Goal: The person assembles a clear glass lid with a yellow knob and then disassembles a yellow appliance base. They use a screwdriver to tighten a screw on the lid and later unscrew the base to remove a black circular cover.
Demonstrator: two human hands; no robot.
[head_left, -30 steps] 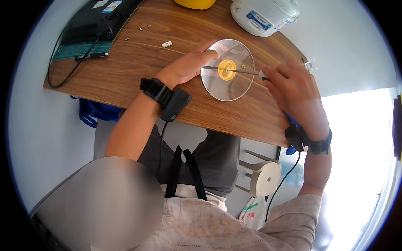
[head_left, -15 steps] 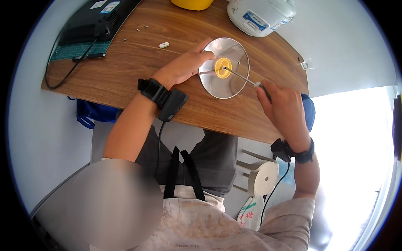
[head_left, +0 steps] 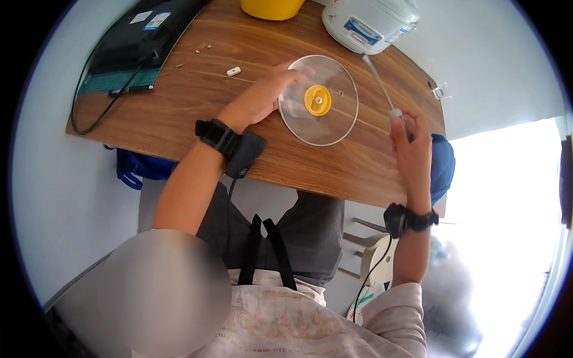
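A clear round lid (head_left: 334, 125) with a yellow knob (head_left: 317, 99) in its middle lies flat on the wooden table (head_left: 179, 113). My left hand (head_left: 262, 95) rests on the lid's left edge, fingers touching its rim. My right hand (head_left: 410, 143) is raised to the right of the lid and grips the handle of a thin screwdriver (head_left: 379, 83), whose shaft points up and away toward the white cooker. The tool's tip is off the lid.
A white rice cooker (head_left: 370, 21) and a yellow container (head_left: 271, 7) stand at the table's far edge. A black device with a cable (head_left: 134, 51) lies far left. Small loose parts (head_left: 233, 71) sit near it. A blue bag (head_left: 134, 173) hangs below the table.
My right hand has pulled the screwdriver away from the yellow knob, swinging it right and up off the lid. My left hand stays on the lid's edge.
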